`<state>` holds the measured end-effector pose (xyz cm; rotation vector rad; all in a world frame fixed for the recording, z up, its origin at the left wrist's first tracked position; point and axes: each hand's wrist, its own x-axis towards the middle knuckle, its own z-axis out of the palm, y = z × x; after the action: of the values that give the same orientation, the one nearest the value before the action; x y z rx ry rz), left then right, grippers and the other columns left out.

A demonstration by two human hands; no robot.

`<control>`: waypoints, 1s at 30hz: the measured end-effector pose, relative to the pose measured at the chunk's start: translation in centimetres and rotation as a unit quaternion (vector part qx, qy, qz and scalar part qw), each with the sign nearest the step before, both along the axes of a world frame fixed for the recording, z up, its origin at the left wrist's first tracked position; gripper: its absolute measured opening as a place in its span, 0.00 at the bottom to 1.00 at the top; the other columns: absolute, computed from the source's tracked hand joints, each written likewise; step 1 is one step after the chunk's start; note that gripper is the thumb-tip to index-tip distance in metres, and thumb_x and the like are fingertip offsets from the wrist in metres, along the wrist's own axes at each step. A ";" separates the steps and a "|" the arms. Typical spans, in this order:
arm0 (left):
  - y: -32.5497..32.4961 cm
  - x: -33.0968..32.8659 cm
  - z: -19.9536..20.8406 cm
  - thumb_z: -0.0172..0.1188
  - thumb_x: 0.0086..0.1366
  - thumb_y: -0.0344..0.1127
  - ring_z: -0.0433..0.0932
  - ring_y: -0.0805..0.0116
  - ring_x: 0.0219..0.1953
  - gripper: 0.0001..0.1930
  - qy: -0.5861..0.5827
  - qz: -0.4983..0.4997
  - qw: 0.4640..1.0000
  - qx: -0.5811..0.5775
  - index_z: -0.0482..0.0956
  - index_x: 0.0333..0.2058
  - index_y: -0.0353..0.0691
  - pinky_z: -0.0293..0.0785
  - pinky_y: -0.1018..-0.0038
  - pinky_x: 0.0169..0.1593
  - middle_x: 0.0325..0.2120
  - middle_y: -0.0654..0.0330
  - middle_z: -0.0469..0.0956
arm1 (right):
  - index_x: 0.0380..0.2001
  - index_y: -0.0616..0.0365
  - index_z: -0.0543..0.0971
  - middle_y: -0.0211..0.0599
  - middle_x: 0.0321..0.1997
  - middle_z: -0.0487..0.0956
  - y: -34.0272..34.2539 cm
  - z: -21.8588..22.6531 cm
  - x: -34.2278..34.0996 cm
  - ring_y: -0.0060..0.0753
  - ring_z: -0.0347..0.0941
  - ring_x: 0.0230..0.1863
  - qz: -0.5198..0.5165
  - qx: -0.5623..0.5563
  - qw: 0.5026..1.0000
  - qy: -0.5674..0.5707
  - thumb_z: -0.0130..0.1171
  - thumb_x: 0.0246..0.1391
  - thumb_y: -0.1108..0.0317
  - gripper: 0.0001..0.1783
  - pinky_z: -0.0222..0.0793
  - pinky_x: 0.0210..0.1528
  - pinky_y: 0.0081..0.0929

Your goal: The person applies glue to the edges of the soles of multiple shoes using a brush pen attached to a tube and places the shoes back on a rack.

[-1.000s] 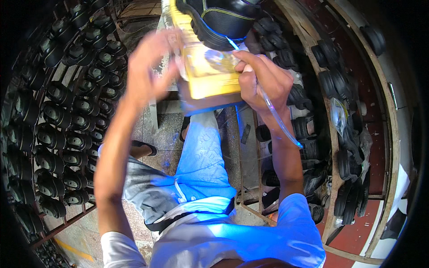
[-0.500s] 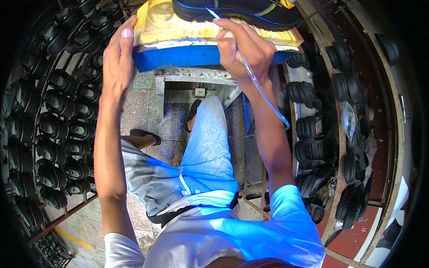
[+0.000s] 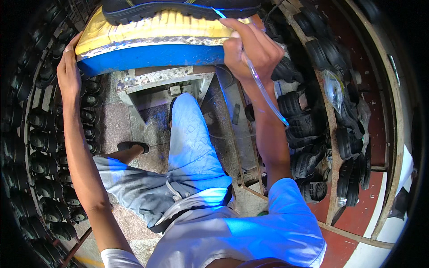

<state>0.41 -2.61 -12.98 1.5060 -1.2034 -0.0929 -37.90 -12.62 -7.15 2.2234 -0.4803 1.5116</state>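
A black shoe [image 3: 178, 10] with a thick ridged sole lies across the yellow top [image 3: 147, 31] of a blue-sided block [image 3: 152, 58], its upper part cut off by the frame's edge. My right hand [image 3: 254, 51] is closed in a pinch on a thin clear tube [image 3: 257, 76] that ends in a pale pointed nozzle. That tip is at the seam between the shoe's upper and sole, right of the shoe's middle; whether it touches is too small to tell. My left hand [image 3: 69, 73] rests with stretched fingers against the block's left end, holding nothing.
A white, stained stand [image 3: 156, 80] is under the block. Racks of black shoes [image 3: 44, 138] line the left side. On the right, a wooden-edged shelf [image 3: 328, 147] carries black soles and a clear plastic bag [image 3: 332, 91]. Blue light falls on my clothes.
The nozzle tip has moved rightward along the shoe's seam. Block, shoe and left hand now appear further left in the picture, as the whole view has shifted.
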 end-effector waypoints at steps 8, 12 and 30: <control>-5.6 5.8 -0.5 0.45 0.79 0.51 0.75 0.71 0.53 0.26 0.092 -0.046 0.995 0.009 0.78 0.58 0.37 0.66 0.74 0.60 0.51 0.59 0.80 | 0.34 0.61 0.85 0.40 0.21 0.76 3.0 4.3 -4.0 0.32 0.73 0.18 0.033 0.101 0.994 0.022 0.51 0.46 0.78 0.15 0.69 0.24 0.27; -9.5 6.3 -0.3 0.51 0.77 0.46 0.75 0.75 0.45 0.22 0.177 -0.069 0.982 0.005 0.79 0.56 0.35 0.70 0.76 0.52 0.44 0.62 0.81 | 0.32 0.58 0.84 0.39 0.20 0.75 5.0 5.8 -5.2 0.36 0.72 0.18 0.039 0.171 0.984 0.022 0.54 0.42 0.77 0.13 0.67 0.22 0.28; -6.1 2.7 -0.5 0.44 0.78 0.32 0.75 0.64 0.56 0.17 0.132 0.022 0.986 -0.104 0.75 0.57 0.31 0.68 0.71 0.61 0.56 0.54 0.77 | 0.52 0.63 0.80 0.27 0.15 0.72 8.9 7.0 -5.6 0.14 0.65 0.16 0.216 0.406 0.881 -0.113 0.39 0.65 0.68 0.22 0.57 0.20 0.16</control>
<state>3.09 -8.73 -13.44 1.2916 -0.9368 -0.1299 -43.53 -3.69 -0.15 2.9396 -0.8603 2.0916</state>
